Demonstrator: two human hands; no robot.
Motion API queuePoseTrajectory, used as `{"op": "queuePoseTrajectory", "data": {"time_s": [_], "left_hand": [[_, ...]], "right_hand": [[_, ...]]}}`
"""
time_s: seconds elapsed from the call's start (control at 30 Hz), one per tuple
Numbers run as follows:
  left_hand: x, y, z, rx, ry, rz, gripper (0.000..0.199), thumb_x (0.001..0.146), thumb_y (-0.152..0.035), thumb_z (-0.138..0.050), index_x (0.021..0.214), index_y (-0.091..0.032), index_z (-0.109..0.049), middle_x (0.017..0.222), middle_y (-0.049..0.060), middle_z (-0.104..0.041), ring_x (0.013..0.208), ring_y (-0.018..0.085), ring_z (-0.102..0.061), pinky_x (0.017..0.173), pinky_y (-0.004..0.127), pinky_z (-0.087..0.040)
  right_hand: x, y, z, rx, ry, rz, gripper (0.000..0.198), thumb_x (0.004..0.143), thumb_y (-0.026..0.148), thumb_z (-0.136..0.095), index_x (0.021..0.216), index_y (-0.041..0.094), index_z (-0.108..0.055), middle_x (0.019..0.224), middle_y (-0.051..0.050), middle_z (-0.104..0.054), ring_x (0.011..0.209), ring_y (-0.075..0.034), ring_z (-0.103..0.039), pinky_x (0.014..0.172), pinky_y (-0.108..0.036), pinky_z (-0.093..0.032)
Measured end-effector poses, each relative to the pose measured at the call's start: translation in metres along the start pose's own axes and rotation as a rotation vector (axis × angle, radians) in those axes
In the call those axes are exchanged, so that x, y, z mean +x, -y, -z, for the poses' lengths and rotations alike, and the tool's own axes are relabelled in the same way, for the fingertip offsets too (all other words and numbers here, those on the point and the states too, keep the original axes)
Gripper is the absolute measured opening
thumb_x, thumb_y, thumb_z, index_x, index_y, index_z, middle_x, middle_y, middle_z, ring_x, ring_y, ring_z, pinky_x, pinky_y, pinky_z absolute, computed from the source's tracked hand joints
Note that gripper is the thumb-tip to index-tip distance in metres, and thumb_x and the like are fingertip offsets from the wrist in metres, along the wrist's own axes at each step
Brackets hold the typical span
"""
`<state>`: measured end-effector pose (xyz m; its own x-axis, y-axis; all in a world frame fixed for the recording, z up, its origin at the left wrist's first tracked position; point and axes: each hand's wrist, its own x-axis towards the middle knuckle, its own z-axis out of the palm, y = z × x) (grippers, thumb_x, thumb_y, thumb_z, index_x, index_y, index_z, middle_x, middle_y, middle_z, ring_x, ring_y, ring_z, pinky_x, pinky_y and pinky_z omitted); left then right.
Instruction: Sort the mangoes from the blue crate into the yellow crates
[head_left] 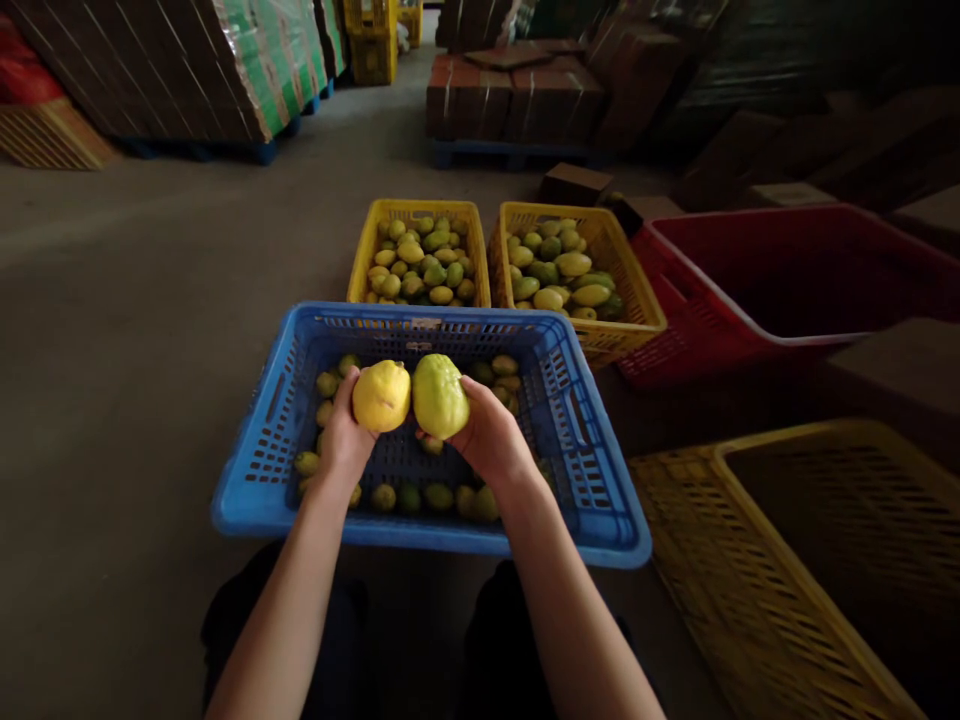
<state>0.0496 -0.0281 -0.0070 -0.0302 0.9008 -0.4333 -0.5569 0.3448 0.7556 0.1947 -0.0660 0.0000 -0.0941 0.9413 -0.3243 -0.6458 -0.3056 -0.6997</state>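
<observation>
My left hand (347,425) is closed around a yellow lemon (381,396), its stem end tilted up and a small scar on its skin. In my right hand (491,425) is a bumpy, greener lemon (440,397). The two fruits are held side by side, almost touching, above a blue plastic crate (431,542). Along the inside walls of that crate lie several green and yellowish lemons (439,497), and part of its floor shows between them. My hands and forearms hide some of the fruit below.
Two yellow crates (356,250) (637,290) filled with lemons stand behind the blue one. At right are a large red crate (652,350) and another yellow crate (697,530). Stacked cartons (517,100) on a blue pallet and a wrapped stack (172,70) stand farther back on the concrete floor (135,350).
</observation>
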Motion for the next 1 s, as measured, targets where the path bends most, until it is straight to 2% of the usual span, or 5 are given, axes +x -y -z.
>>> {"op": "queuePoseTrajectory", "data": {"time_s": [0.13, 0.4, 0.63, 0.77, 1.0], "left_hand": [[-0.002, 0.001, -0.006, -0.136, -0.047, 0.078, 0.023, 0.085, -0.037, -0.054, 0.08, -0.016, -0.062, 0.07, 0.0, -0.066, 0.063, 0.013, -0.066, 0.059, 0.021, -0.055], [-0.008, 0.009, -0.01, -0.004, -0.016, 0.255, 0.036, 0.088, -0.042, -0.043, 0.084, -0.013, -0.064, 0.055, 0.003, -0.063, 0.036, 0.013, -0.055, 0.034, 0.021, -0.042], [-0.001, 0.01, -0.006, -0.194, -0.058, 0.195, 0.028, 0.091, -0.035, -0.041, 0.092, -0.016, -0.061, 0.069, 0.002, -0.068, 0.059, 0.017, -0.067, 0.052, 0.026, -0.055], [-0.004, 0.007, -0.008, -0.211, -0.044, 0.17, 0.032, 0.09, -0.042, -0.044, 0.09, -0.015, -0.061, 0.073, 0.003, -0.067, 0.061, 0.015, -0.067, 0.054, 0.024, -0.055], [-0.008, 0.006, -0.008, -0.194, 0.014, 0.149, 0.039, 0.086, -0.049, -0.046, 0.086, -0.014, -0.064, 0.071, 0.006, -0.067, 0.055, 0.013, -0.063, 0.051, 0.022, -0.052]], "right_hand": [[0.005, -0.003, -0.005, 0.143, -0.016, -0.063, 0.021, 0.076, 0.029, -0.051, 0.081, 0.013, -0.063, 0.066, -0.006, -0.068, 0.058, -0.018, -0.064, 0.05, -0.027, -0.053], [0.007, -0.009, -0.002, 0.308, -0.094, -0.116, 0.032, 0.081, 0.039, -0.049, 0.078, 0.012, -0.066, 0.061, -0.007, -0.068, 0.048, -0.017, -0.062, 0.037, -0.023, -0.046], [0.011, -0.01, 0.001, 0.453, -0.144, -0.046, 0.029, 0.087, 0.024, -0.038, 0.082, 0.013, -0.064, 0.069, -0.007, -0.07, 0.057, -0.019, -0.065, 0.044, -0.029, -0.051], [0.012, -0.013, 0.0, 0.39, -0.174, -0.104, 0.04, 0.093, 0.036, -0.031, 0.084, 0.014, -0.064, 0.066, -0.007, -0.07, 0.048, -0.018, -0.062, 0.04, -0.028, -0.049], [0.009, -0.015, -0.002, 0.353, -0.173, -0.081, 0.026, 0.084, 0.04, -0.055, 0.087, 0.016, -0.064, 0.071, -0.005, -0.071, 0.056, -0.016, -0.064, 0.046, -0.023, -0.052]]}}
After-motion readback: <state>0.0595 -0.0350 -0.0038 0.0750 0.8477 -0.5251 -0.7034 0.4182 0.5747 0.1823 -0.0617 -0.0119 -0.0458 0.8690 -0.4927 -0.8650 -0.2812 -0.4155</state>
